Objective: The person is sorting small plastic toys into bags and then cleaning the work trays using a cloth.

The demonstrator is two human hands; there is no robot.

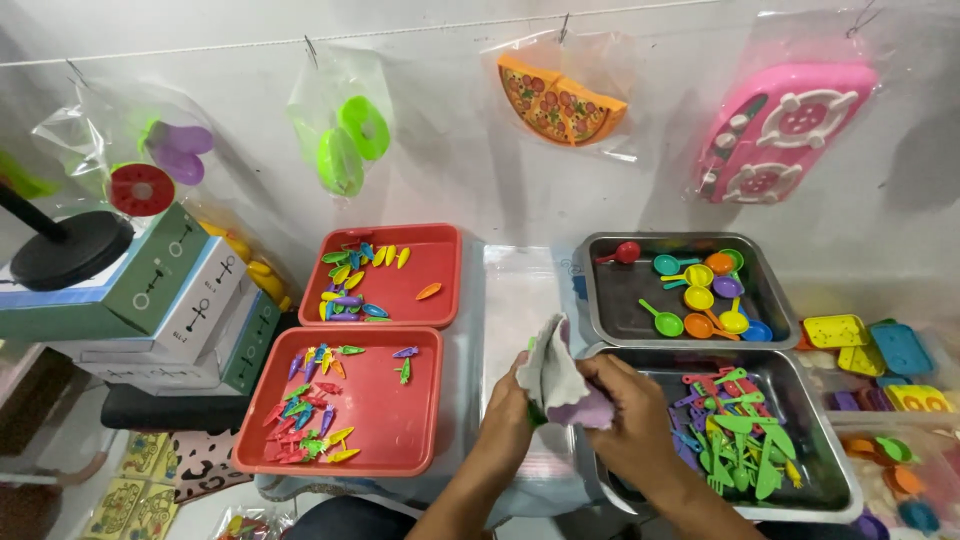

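Observation:
Both hands meet at the table's middle front on a clear plastic bag [556, 376] with toy pieces inside, a purple one and a green one showing. My left hand [507, 412] grips the bag's left side. My right hand [632, 410] grips its right side, over the near edge of a steel tray [835, 470] full of green, purple and pink toy cutlery. Behind that stands a second steel tray [607, 300] with coloured toy spoons.
Two red trays [400, 410] [440, 260] with small coloured toy vegetables lie at the left. Stacked boxes [160, 310] stand far left. Bagged toys hang on a string along the wall: a pink stove [785, 130], a pizza [560, 100], green pieces [350, 145]. Toy dishes [870, 345] lie at the right.

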